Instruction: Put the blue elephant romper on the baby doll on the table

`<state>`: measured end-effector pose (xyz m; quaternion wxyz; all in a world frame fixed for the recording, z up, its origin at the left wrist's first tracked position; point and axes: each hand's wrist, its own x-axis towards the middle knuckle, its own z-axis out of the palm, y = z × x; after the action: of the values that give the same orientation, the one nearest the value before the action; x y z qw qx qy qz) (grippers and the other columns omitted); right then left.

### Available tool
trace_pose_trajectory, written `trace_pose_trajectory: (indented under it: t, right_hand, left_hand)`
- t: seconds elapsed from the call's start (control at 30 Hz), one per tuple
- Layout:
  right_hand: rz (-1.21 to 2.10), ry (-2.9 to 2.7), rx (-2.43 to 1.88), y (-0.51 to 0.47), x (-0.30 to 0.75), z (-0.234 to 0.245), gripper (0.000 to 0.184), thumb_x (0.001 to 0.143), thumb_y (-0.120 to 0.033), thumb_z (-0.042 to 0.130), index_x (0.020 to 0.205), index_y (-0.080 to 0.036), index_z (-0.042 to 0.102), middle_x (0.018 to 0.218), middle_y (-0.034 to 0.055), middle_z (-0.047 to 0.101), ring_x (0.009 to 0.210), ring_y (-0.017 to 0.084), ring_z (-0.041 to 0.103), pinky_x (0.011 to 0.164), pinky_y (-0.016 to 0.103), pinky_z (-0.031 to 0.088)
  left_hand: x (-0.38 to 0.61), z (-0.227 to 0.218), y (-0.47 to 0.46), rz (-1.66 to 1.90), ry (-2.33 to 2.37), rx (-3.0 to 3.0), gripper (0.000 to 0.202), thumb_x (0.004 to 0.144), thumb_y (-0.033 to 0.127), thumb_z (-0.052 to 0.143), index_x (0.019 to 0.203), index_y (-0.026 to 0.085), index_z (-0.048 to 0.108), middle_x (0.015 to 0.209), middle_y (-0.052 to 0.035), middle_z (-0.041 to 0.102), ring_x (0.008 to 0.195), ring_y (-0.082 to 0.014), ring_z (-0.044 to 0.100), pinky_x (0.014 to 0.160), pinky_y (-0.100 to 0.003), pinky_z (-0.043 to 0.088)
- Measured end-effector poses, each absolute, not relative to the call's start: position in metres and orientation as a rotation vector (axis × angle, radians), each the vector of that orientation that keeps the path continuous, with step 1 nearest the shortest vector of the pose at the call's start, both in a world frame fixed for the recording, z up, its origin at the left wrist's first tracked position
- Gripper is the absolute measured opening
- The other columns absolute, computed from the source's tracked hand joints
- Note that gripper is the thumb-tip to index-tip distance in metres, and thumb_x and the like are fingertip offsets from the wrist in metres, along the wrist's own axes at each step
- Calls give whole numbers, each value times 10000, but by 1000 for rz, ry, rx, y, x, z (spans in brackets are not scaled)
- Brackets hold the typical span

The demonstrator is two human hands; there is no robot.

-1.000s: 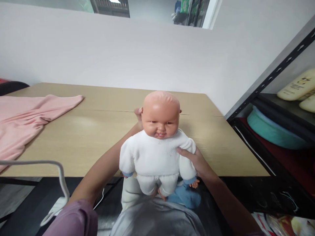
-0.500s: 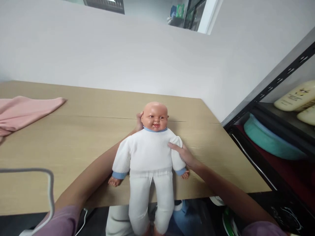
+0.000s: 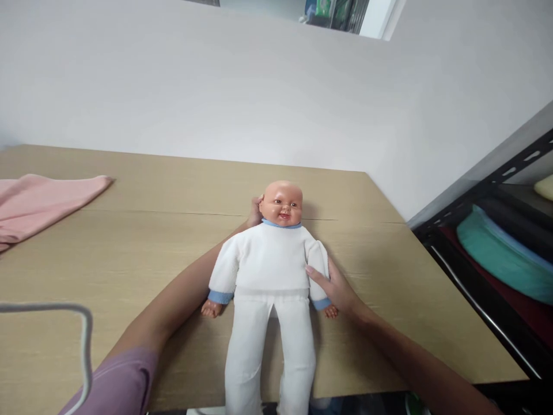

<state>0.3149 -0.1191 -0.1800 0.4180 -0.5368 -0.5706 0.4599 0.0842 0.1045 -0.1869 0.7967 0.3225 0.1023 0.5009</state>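
Observation:
A baby doll (image 3: 274, 259) in a white top and white trousers with blue collar and cuffs is face up over the wooden table (image 3: 142, 253), its lower legs reaching the near edge. My left hand (image 3: 256, 212) is behind the doll's head, with most of its fingers hidden. At the doll's side, my right hand (image 3: 334, 285) wraps round its sleeve and body, the thumb on the front of the top. Whether the doll's back rests on the tabletop is hidden.
A pink cloth (image 3: 47, 202) lies at the table's left. On the right, a black shelf rack (image 3: 479, 184) holds a teal item (image 3: 501, 248). A grey cable (image 3: 82, 314) curves in at lower left. Behind the table stands a white wall (image 3: 216, 86) with an opening.
Both hands and the doll have moved slightly forward over the table, so more of the legs shows above the tabletop. The camera view has shifted; the hold looks the same.

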Motion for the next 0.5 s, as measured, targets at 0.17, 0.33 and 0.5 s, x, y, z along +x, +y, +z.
trace_pose_trajectory:
  t: [0.17, 0.33, 0.5]
  right_hand:
    - [972, -1485, -1453, -123, 318, -180, 686, 1068, -654, 639, 1636, -272, 590, 1566, 114, 701, 1550, 377, 589, 1309, 587, 503]
    - [979, -1445, -1585, -129, 314, -180, 707, 1083, -630, 611, 1674, -257, 501, 1647, 137, 612, 1338, 338, 701, 1058, 488, 650]
    - [914, -1455, -1606, -132, 313, -180, 730, 1086, -584, 618, 1713, -265, 424, 1650, 140, 565, 1274, 289, 695, 1016, 425, 642]
  left_hand:
    - [70, -185, 130, 1089, 298, 756, 808, 829, 721, 717, 1368, 120, 764, 1403, -197, 806, 1444, -448, 682, 1309, -566, 455]
    - [52, -187, 161, 938, 444, 870, 736, 741, 739, 786, 1206, 169, 818, 1229, -135, 875, 1419, -470, 694, 1309, -547, 448]
    - [43, -191, 169, 723, 473, 938, 829, 772, 851, 698, 1214, 163, 835, 1169, -160, 882, 1338, -510, 731, 1247, -572, 495]
